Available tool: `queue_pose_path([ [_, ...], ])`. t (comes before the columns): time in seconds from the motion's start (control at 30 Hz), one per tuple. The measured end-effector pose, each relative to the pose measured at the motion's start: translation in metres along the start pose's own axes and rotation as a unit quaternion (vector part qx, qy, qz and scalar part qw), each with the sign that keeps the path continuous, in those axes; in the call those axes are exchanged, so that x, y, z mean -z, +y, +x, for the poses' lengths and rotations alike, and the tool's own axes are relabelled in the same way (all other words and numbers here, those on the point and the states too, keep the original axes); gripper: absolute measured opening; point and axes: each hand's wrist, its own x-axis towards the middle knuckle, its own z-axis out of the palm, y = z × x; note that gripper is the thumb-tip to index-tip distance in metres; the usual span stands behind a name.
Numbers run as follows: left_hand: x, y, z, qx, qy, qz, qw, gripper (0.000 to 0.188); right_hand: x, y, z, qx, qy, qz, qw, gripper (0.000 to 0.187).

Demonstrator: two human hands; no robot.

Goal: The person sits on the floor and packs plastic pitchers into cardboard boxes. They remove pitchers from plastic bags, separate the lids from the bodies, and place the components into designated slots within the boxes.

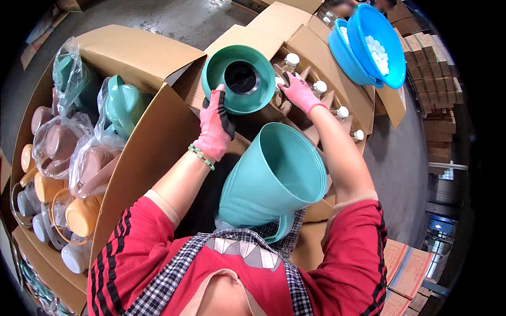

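Observation:
My left hand, in a pink glove with dark fingertips, grips the rim of a round teal jug top with a black centre. My right hand, gloved alike, reaches into a divided cardboard box. Its fingers are closed at the neck of a white-capped glass bottle, partly hidden by them. More capped bottles stand in the compartments. Against my lap leans a large teal jug body, tilted, its wide open mouth facing up and right and its handle low; neither hand touches it.
At the left, a big carton holds several jugs in teal, pink, orange and grey, some in clear plastic bags. Two blue basins with small white pieces sit beyond the bottle box. Stacked cartons stand at the far right, others at lower right.

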Motion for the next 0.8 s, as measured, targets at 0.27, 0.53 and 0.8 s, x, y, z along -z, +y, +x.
queue_pose_path([
  [0.27, -0.002, 0.025, 0.007, 0.041, 0.024, -0.013, 0.999, 0.025, -0.03, -0.007, 0.037, 0.013, -0.15, -0.071, 0.986, 0.077],
  [0.53, 0.007, 0.022, 0.013, 0.066, -0.011, 0.001, 0.998, 0.021, -0.017, -0.018, 0.007, 0.003, -0.094, -0.062, 0.994, 0.053],
  [0.8, -0.004, 0.032, 0.006, 0.096, -0.044, -0.035, 0.994, 0.037, 0.129, -0.006, -0.079, 0.021, 0.152, 0.078, 0.985, 0.048],
])
